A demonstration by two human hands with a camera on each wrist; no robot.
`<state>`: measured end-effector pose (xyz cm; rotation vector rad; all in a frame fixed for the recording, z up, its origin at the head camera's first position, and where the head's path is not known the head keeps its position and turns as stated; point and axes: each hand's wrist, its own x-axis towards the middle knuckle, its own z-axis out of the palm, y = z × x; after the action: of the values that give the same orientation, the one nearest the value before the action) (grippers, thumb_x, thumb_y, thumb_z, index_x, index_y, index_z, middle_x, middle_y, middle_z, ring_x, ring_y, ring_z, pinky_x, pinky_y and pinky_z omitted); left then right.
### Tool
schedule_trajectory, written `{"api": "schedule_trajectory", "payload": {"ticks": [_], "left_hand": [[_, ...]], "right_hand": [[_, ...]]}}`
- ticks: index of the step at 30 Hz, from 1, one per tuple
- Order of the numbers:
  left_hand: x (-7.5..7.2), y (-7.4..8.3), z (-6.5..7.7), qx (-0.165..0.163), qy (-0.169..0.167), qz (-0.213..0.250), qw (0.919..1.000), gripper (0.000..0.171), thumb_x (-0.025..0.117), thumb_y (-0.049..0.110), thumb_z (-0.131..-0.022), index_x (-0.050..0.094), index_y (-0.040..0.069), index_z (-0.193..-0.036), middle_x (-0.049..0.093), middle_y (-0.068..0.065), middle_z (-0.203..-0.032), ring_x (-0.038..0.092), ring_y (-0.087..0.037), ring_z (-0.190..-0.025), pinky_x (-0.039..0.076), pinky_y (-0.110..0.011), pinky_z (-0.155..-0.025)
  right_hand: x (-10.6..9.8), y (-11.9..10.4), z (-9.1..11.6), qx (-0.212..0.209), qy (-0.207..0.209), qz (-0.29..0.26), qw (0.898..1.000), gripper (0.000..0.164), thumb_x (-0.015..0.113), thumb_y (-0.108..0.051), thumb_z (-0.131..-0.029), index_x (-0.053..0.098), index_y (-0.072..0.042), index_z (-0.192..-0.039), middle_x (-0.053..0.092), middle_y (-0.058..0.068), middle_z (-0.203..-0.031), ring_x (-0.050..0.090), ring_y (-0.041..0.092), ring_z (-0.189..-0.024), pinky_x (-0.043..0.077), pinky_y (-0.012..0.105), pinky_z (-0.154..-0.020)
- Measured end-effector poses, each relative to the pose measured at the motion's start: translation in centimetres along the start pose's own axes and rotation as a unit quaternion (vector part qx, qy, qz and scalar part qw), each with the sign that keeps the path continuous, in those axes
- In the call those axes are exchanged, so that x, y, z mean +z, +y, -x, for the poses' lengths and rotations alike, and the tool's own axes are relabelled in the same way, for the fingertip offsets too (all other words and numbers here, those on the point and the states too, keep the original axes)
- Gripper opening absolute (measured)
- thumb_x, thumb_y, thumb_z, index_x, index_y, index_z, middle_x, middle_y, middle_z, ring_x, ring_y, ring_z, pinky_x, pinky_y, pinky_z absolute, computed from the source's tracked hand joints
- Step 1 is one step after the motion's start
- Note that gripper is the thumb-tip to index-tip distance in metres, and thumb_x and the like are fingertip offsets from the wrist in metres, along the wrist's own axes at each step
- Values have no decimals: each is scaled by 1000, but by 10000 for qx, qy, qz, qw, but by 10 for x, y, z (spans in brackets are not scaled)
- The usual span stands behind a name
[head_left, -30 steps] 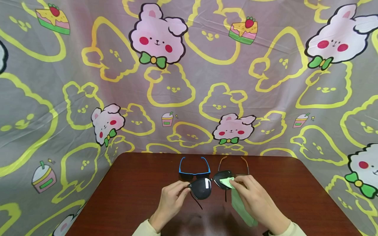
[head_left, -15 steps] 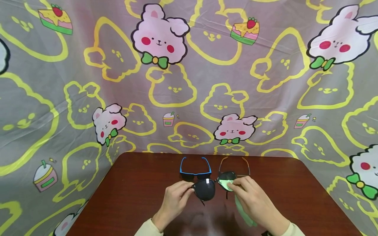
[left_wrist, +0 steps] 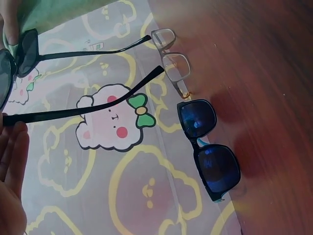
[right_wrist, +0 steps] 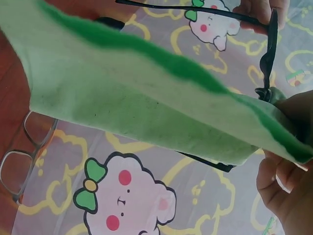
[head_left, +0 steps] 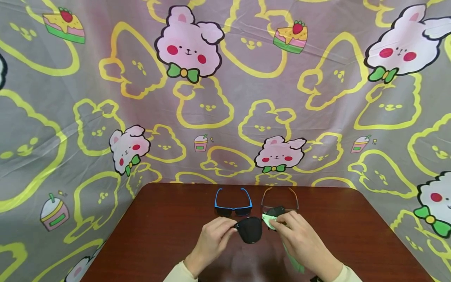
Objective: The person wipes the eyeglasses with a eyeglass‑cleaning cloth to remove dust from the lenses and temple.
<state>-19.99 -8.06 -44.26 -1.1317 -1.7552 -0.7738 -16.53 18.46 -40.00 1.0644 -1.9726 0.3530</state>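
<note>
Head view: left hand pinches black sunglasses at frame corner, thumb against fingers. Right hand, fingers curled, pinches green cloth at lens nearer it; cloth's loose end hangs below same hand. Black sunglasses up between both hands, arms unfolded. Pale marks on frame beside left fingertips, too small to read. On table, blue sunglasses beyond left hand, clear glasses beyond right.

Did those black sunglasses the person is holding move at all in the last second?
Yes. In the head view, the black sunglasses have shifted to the right, judged against the blue-framed sunglasses lying beyond them.
</note>
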Motion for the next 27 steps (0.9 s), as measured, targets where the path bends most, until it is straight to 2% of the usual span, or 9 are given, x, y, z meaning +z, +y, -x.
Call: {"api": "schedule_trajectory", "payload": {"ticks": [8,12,22,27], "left_hand": [[3,1,-1,182,-286,-106,9994,17,55,18,-97,67,6,-99,66,1,-93,61,-9,-83,50,-22,-74],[5,2,-1,263,-327,-133,9990,16,55,18,-96,67,7,-99,65,2,-93,61,-8,-82,50,-21,-74],[4,1,0,382,-282,-140,9988,16,55,18,-96,67,8,-99,66,2,-93,61,-8,-83,50,-21,-74],[3,1,1,412,-104,-136,9990,16,56,17,-96,67,6,-99,66,1,-92,62,-9,-81,50,-21,-72]], "right_hand": [[-1,1,2,406,-341,151,9985,44,30,-19,-101,72,-7,-100,56,1,-88,48,18,-77,39,31,-64],[0,2,4,570,-360,257,9974,45,29,-20,-100,72,-7,-99,55,2,-87,46,17,-75,39,32,-62],[5,13,9,670,-272,530,9960,46,26,-16,-95,71,-7,-96,53,4,-85,45,19,-70,38,33,-58],[3,18,12,778,-183,621,9949,48,26,-23,-100,72,-8,-95,53,3,-84,46,19,-69,40,33,-57]]}}
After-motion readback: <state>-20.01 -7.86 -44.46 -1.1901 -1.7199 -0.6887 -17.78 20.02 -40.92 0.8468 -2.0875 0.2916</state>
